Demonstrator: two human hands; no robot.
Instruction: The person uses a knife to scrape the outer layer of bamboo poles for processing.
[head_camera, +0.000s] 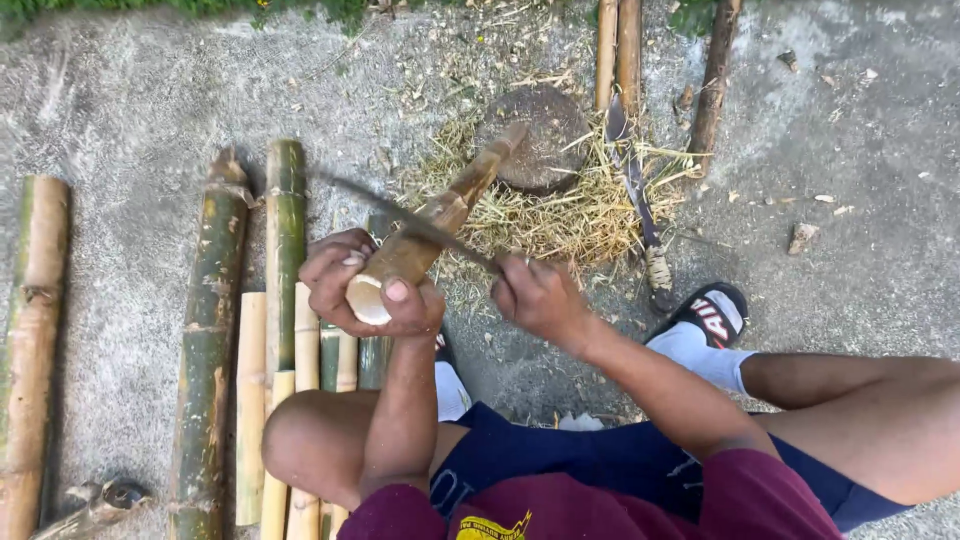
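Hands (375, 285) whittling bamboo (440, 215); concrete ground (860, 150), outdoors.

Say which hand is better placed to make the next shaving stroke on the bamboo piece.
Right. The right hand grips the curved blade, which lies across the bamboo piece. The left hand is wrapped around that piece's near end, steadying it against the round block.

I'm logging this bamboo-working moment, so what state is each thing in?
Bamboo piece: tilted, far end on round block, gripped by left hand.
Blade: lying across the bamboo piece, held by right hand.
Round block: on shavings.
Second knife: lying unheld on the ground.
Bamboo poles: lying side by side.
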